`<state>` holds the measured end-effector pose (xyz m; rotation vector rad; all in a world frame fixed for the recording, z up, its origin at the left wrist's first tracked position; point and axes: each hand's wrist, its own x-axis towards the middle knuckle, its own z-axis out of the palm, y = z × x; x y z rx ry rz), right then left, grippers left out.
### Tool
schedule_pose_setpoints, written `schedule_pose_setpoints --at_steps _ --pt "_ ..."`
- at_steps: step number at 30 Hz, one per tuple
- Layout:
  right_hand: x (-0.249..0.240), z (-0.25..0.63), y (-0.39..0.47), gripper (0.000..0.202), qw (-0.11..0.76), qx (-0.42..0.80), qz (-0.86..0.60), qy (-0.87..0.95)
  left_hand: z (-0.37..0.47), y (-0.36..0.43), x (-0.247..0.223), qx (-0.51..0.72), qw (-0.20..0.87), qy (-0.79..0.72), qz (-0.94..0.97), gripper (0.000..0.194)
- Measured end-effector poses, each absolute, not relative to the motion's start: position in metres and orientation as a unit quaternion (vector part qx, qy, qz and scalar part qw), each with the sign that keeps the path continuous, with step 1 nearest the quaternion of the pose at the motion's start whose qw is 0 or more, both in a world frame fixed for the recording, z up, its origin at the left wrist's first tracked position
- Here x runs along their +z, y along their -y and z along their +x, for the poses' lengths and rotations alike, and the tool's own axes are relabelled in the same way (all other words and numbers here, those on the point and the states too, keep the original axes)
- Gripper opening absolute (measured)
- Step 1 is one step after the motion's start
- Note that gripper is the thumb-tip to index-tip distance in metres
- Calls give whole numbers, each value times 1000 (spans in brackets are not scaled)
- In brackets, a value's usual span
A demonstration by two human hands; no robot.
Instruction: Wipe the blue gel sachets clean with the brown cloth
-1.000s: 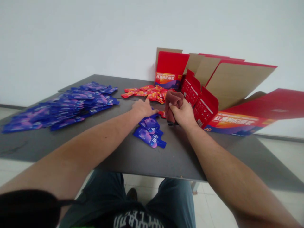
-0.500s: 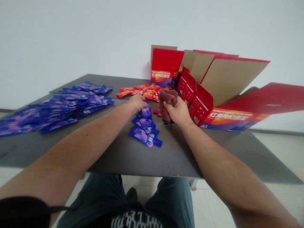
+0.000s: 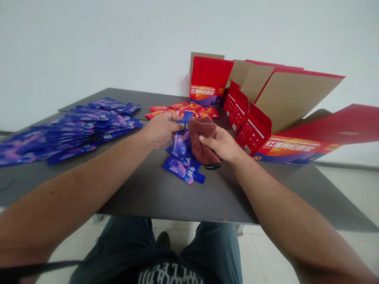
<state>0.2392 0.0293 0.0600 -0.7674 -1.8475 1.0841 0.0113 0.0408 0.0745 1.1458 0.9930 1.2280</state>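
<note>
Change noted: the left hand now has a blue pouch up by its neck end. Half a second ago it was only gripping at the far end of the short row; a second ago it was spread low over the same spot. Thumb and fingers are drawn to a pinch on the pouch's upper left edge, with little gap. The neck points up and away. Cannot tell whether the lower end is clear of the pouches beneath.

Second change: the right hand has swung left. It is closed on a brown cloth, thumb on top, other fingers hidden behind. The cloth was bunched and apart from the row; it now hangs more opened out and overlaps the pouch's right side in view. Actual contact not certain.

Reading: pouch and cloth are brought together between the two hands, so work seems to have passed from picking up to using the cloth on this pouch.

Unchanged: the front pouches lie overlapping on the table, just below the held one. Blue heap to the left; red sachets behind the hands; rear box beyond them, open boxes to the right.
</note>
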Motion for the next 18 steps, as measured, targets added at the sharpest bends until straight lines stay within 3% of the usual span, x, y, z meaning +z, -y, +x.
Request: schedule_pose_setpoints --at_steps 7,14,18 --pt "57 229 -18 42 391 375 -353 763 14 -17 69 544 592 -415 425 37" --pt "56 224 -10 39 370 438 -382 725 15 -9 59 560 615 -386 399 40" --pt "57 222 -7 39 403 493 -377 673 16 -6 56 569 616 -377 393 29"
